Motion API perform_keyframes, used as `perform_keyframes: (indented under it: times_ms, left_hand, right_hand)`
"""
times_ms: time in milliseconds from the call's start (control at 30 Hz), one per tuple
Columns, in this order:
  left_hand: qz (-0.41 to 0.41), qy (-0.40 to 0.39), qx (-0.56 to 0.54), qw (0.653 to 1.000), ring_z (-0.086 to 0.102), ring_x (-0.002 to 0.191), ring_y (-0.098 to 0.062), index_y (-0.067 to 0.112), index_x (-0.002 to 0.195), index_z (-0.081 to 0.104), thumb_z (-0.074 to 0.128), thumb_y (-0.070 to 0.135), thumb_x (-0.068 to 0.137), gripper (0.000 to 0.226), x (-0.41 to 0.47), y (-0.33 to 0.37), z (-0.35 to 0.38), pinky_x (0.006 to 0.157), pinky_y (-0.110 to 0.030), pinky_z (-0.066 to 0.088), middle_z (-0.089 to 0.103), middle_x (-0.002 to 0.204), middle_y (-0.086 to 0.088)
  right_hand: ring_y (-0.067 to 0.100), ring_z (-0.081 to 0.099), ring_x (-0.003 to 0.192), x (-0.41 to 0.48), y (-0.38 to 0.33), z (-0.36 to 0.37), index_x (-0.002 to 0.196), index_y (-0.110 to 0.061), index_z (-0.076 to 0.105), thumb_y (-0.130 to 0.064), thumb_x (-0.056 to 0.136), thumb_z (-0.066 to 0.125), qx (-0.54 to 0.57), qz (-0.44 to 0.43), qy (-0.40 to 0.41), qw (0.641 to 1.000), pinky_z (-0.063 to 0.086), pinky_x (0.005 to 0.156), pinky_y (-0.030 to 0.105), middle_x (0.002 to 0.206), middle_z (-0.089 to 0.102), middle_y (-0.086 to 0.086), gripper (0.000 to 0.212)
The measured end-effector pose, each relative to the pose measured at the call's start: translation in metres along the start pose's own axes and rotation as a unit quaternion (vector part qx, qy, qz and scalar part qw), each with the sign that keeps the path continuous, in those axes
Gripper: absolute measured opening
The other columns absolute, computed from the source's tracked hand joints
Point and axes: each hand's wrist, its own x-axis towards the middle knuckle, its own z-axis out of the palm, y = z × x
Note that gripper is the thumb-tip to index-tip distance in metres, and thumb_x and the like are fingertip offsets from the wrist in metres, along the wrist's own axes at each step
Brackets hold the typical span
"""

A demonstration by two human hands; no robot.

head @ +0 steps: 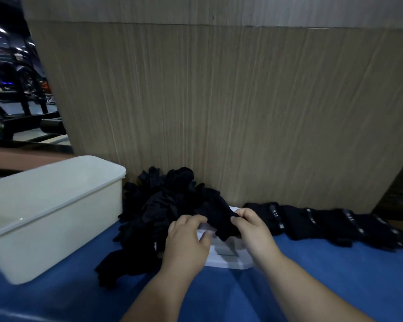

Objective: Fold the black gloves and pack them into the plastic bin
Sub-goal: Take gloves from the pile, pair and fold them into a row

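Observation:
A heap of loose black gloves (163, 203) lies on the blue table cover, against the wooden panel. Both hands hold one black glove (219, 219) over a white flat board (228, 256). My left hand (186, 242) grips the glove's left edge, its fingers curled over the cloth. My right hand (254, 231) pinches the glove's right edge between thumb and fingers. The pale plastic bin (54, 205) stands open at the left, and no gloves show inside it. A row of folded black gloves (323, 224) with printed cuffs lies at the right.
The blue cloth-covered table (300, 287) stretches toward me. A tall wood-grain panel (219, 101) closes off the back. Dark gym equipment (16, 84) shows beyond the panel at the far left.

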Motion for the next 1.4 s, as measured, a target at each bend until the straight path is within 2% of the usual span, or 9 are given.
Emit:
perform_keyframes:
  times_ms: [100,200,367,533,667,900,1000,1300,1400]
  left_hand:
    - [-0.032,-0.096,-0.149,0.984,0.055,0.098,0.0,0.033,0.119,0.056,0.057,0.029,0.094,0.026,-0.008,0.021,0.007,0.079,-0.012,0.042,0.056,0.105,0.019]
    - [-0.035,-0.15,-0.193,0.969,0.059,0.094,0.001,0.04,0.108,0.056,0.06,0.028,0.092,0.02,-0.017,0.041,0.027,0.073,-0.01,0.043,0.059,0.104,0.015]
    - [0.008,-0.21,-0.202,0.957,0.059,0.089,-0.004,0.043,0.096,0.055,0.067,0.022,0.086,0.026,-0.03,0.067,0.061,0.082,-0.019,0.05,0.058,0.103,0.012]
    - [0.02,-0.226,-0.188,0.956,0.042,0.056,-0.004,0.025,0.082,0.054,0.07,0.025,0.083,0.017,-0.034,0.086,0.093,0.054,-0.015,0.036,0.05,0.065,0.009]
    - [0.031,-0.241,-0.197,0.95,0.042,0.054,-0.005,0.021,0.079,0.053,0.07,0.026,0.082,0.019,-0.035,0.102,0.11,0.053,-0.018,0.036,0.051,0.06,0.011]
    - [0.035,-0.237,-0.202,0.95,0.047,0.063,-0.009,0.021,0.077,0.048,0.068,0.025,0.082,0.021,-0.034,0.118,0.133,0.064,-0.028,0.04,0.055,0.067,0.006]
    - [0.033,-0.216,-0.209,0.953,0.046,0.06,-0.009,0.018,0.076,0.046,0.066,0.023,0.084,0.023,-0.034,0.123,0.139,0.061,-0.025,0.038,0.054,0.066,-0.002]
    - [0.106,-0.133,-0.116,0.979,0.039,0.057,-0.007,0.024,0.07,0.039,0.058,0.028,0.088,0.026,-0.037,0.128,0.149,0.056,-0.027,0.037,0.046,0.068,0.008]
    - [0.121,-0.115,-0.085,0.982,0.042,0.063,-0.008,0.023,0.071,0.039,0.057,0.026,0.087,0.024,-0.038,0.129,0.149,0.059,-0.027,0.038,0.046,0.073,0.008]
  right_hand:
    - [0.021,0.054,0.072,-0.01,0.004,-0.018,0.077,-0.01,0.054,-0.023,0.084,0.058,0.067,0.021,-0.024,0.997,0.044,0.072,0.038,0.073,0.057,0.008,0.016]
    - [0.018,0.049,0.068,-0.025,0.012,-0.048,0.081,-0.011,0.055,-0.01,0.093,0.054,0.097,0.012,-0.024,0.995,0.04,0.064,0.03,0.07,0.053,0.006,0.012]
    - [0.023,0.054,0.081,-0.049,0.029,-0.102,0.087,-0.01,0.053,-0.009,0.095,0.054,0.147,0.02,-0.036,0.988,0.047,0.073,0.038,0.085,0.056,0.012,0.008]
    - [0.019,0.059,0.086,-0.068,0.038,-0.147,0.1,-0.003,0.057,-0.023,0.078,0.059,0.147,0.022,-0.093,0.985,0.048,0.077,0.032,0.091,0.062,0.009,0.03]
    - [0.023,0.063,0.097,-0.072,0.042,-0.182,0.112,-0.002,0.06,-0.015,0.076,0.049,0.145,0.04,-0.121,0.981,0.052,0.088,0.036,0.103,0.066,0.012,0.04]
    - [0.028,0.063,0.109,-0.071,0.048,-0.211,0.111,-0.016,0.069,-0.019,0.078,0.066,0.133,0.04,-0.134,0.981,0.051,0.096,0.041,0.117,0.064,0.017,0.034]
    - [0.027,0.066,0.104,-0.068,0.047,-0.217,0.115,-0.007,0.065,-0.023,0.079,0.064,0.157,0.043,-0.141,0.977,0.053,0.091,0.039,0.11,0.069,0.014,0.039]
    - [0.019,0.061,0.077,-0.065,0.051,-0.214,0.105,-0.002,0.058,-0.016,0.07,0.072,0.095,0.051,-0.072,0.992,0.054,0.069,0.029,0.08,0.057,0.011,0.04]
    - [0.021,0.056,0.069,-0.064,0.052,-0.211,0.093,-0.004,0.057,-0.005,0.078,0.076,0.07,0.053,-0.039,0.995,0.051,0.062,0.028,0.071,0.056,0.008,0.025]
